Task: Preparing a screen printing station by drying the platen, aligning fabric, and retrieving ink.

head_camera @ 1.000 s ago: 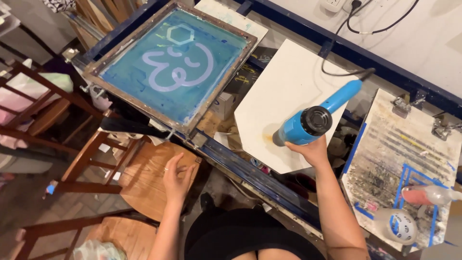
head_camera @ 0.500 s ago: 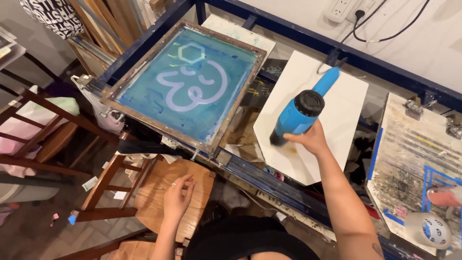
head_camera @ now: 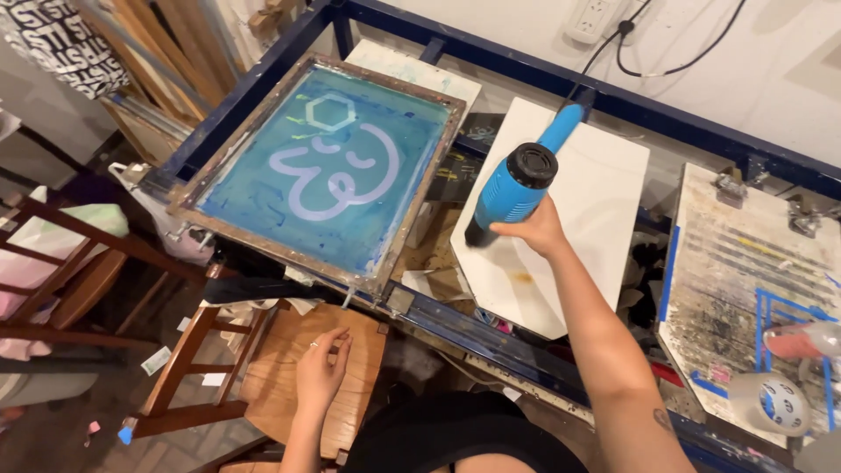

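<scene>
A blue heat gun (head_camera: pixel 517 188) is gripped in the right hand (head_camera: pixel 533 232), fingers wrapped round its handle, so that hand is closed on it. The nozzle is pointed down at a white board (head_camera: pixel 596 210), and the black tip is seen just above or maybe touching it; which one can't really be told from this angle. A faint yellowish stain is spotted on the board near the nozzle. The gun's cord is run up toward a wall outlet (head_camera: pixel 589 19), partly cut off at the top edge.

The left hand (head_camera: pixel 321 368) is held loose and open, nothing in it, hovering over a wooden chair (head_camera: pixel 263 368) below the surface. Whether the chair is actually touched can't be made out.

To the left, a framed printing screen (head_camera: pixel 328 171) with blue-green mesh and a pale curly design is propped at a tilt. On the right, a paint-crusted pallet (head_camera: pixel 745 289) with blue tape is cropped by the frame, and a tape roll (head_camera: pixel 771 403) sits on it, a bit blurry.
</scene>
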